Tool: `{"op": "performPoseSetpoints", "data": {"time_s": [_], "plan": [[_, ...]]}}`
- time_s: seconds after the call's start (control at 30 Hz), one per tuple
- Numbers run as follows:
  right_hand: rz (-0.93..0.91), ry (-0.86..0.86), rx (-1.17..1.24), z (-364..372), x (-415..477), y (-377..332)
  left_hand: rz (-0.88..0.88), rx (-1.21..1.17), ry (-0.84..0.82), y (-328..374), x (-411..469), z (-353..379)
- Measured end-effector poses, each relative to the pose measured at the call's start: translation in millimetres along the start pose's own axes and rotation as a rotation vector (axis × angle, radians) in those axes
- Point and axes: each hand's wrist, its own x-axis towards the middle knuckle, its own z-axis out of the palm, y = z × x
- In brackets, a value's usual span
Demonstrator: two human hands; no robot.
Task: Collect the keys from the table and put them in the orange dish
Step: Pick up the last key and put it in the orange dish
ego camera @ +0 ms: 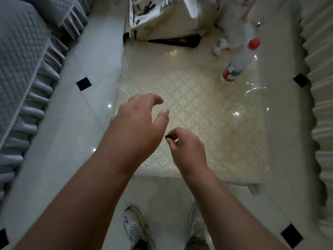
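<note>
1. Cream quilted cloth under a clear glossy sheet covers the table (207, 98), which runs from the near centre to the far centre of the view.
2. The left hand (138, 121) hovers over the near left part of the table with fingers spread and curled, thumb apart from them, gripping nothing.
3. The right hand (187, 147) is just beside it on the right, over the near edge of the table, its fingertips pinched together on a small dark object (168, 136); too little of it shows to tell whether it is a key.
4. The orange dish does not show anywhere in the view.
5. A clear plastic bottle (237, 62) with a red cap and a red-and-white label stands on the far right of the table, well apart from both hands.
6. A pale printed bag (162, 17) sits at the far end of the table.
7. Grey quilted covers (23, 56) with ruffled edges lie along the left.
8. White sneakers (135, 226) stand on the glossy tiled floor at the near edge.
</note>
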Motion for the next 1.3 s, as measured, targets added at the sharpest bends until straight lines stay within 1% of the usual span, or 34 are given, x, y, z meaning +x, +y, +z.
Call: {"op": "performPoseSetpoints", "data": {"time_s": [0.13,0.27,0.43,0.5,0.57,0.63,0.7,0.8,0.9,1.0,1.17,1.3], "plan": [[-0.085,0.029,0.073,-95,-17,-59,0.040,-0.052,0.037,56,-32,-55],[-0.179,0.097,0.077,-215,-54,-125,0.109,-0.113,0.066,120,-77,-125],[-0.288,0.290,-0.032,-364,-124,-198,0.259,-0.211,0.114,203,-135,-224],[-0.305,0.362,-0.043,-409,-153,-219,0.335,-0.216,0.110,229,-155,-257],[-0.304,0.417,-0.058,-441,-181,-236,0.420,-0.187,0.070,246,-170,-285],[-0.285,0.472,-0.069,-463,-209,-250,0.491,-0.149,0.012,256,-184,-309],[-0.263,0.526,-0.077,-474,-235,-262,0.558,-0.100,-0.010,260,-195,-329],[-0.230,0.556,-0.100,-476,-273,-279,0.650,-0.027,0.018,256,-207,-352],[-0.184,0.632,-0.084,-479,-298,-287,0.724,-0.054,0.027,255,-213,-363],[-0.122,0.719,-0.074,-487,-315,-286,0.796,-0.072,-0.005,266,-219,-360],[0.047,0.833,-0.171,-505,-351,-257,0.916,-0.072,-0.050,304,-238,-337],[0.150,0.858,-0.168,-528,-382,-219,0.988,-0.060,-0.114,346,-255,-303]]}}
